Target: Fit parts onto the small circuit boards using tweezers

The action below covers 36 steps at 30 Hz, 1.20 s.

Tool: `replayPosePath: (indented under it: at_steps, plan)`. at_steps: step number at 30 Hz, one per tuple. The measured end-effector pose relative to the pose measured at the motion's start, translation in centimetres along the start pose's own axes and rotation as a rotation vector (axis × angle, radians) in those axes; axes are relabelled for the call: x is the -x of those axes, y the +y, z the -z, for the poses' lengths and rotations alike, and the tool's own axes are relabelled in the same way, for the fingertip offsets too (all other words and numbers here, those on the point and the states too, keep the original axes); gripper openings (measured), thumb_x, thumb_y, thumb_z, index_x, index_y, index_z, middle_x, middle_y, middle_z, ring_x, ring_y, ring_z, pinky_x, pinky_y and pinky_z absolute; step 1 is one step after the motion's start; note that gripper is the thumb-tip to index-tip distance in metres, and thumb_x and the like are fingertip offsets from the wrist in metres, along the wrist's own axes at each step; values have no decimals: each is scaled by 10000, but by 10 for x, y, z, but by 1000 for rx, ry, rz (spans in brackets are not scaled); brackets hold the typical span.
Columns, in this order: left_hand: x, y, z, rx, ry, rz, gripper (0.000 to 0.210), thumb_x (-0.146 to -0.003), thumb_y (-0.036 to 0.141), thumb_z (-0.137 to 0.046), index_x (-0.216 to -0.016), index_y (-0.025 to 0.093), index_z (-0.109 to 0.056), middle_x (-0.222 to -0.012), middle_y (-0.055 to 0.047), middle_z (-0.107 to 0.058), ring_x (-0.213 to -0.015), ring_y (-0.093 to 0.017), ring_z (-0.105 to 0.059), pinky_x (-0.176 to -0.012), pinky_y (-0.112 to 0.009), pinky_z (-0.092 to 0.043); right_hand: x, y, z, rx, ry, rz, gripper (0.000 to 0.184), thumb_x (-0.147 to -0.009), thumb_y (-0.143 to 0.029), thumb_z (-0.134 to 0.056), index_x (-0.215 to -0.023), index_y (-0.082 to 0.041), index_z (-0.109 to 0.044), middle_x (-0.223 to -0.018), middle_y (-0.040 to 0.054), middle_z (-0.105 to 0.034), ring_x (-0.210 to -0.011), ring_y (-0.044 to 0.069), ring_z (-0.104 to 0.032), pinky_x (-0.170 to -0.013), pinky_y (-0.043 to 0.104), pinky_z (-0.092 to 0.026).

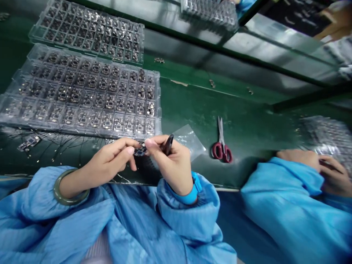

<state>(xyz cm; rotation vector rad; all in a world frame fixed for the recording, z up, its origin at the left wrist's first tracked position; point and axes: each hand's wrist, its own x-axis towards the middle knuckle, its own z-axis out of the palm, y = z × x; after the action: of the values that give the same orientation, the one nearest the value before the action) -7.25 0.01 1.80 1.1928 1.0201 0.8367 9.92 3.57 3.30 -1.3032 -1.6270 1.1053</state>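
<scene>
Circuit board (140, 150), small and dark, sits between the two hands just in front of the near edge of the front tray (158, 128), above the table (189, 106). The left hand (110, 158) has its thumb and fingers closed on the board's left side, the other fingers loosely bent. The right hand (171, 159) is curled around a dark, stick-shaped tool (168, 145), whose blunt end pokes up between thumb and forefinger, and its thumb tip meets the board's right side (the lower end of the tool is hidden by the hand). A green bangle (57, 187) circles the left wrist, and a bright blue band (189, 197) wraps the right one.

The front tray is clear plastic, divided into rows of compartments with little boards in them. Behind it lies a back tray (142, 46), filled in much the same way. Thin dark wires (79, 142) spread along the near edge of the front tray, with a loose board (29, 142) among them at the far left. Just beside the right hand, a clear plastic bag (191, 139) lies flat; farther right are scissors (221, 136) with dark red handles, their blades pointing away from the person and nearly together. A co-worker's blue sleeve (283, 181) reaches in from the right, their hands (299, 159) near a blurred clear tray (327, 134).
</scene>
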Motion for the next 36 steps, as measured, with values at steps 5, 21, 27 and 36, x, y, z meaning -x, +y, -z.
replayPosePath:
  at_steps: [5,21,27,36]
  plan:
    - [-3,-2,-1,-39,74,-5,207,-957,289,-453,-1073,147,-548,-589,43,-569,-487,-69,-456,-484,-178,-353,1,5,-7,-72,54,-35,176,-830,-321,-630,-692,-211,-629,-591,-31,-625,-552,109,-565,-562,238,-477]
    - [-2,-4,-1,-39,160,46,162,-935,285,-480,-999,151,-543,-487,78,-479,-437,-78,-456,-475,-188,-358,4,18,-20,-151,149,-53,227,-835,-412,-629,-710,-224,-645,-585,-27,-616,-523,112,-533,-530,259,-454]
    - [-3,-5,-1,-22,180,61,142,-926,270,-503,-995,152,-540,-484,84,-479,-427,-64,-453,-460,-172,-350,5,18,-22,-179,149,-54,209,-842,-395,-628,-714,-230,-641,-587,-31,-615,-527,112,-540,-529,253,-455]
    - [-1,-8,0,6,206,23,157,-938,277,-491,-1010,148,-547,-463,94,-431,-400,-62,-422,-443,-179,-335,8,20,-27,-60,241,12,146,-842,-334,-633,-738,-234,-651,-619,-31,-633,-551,113,-560,-551,249,-477]
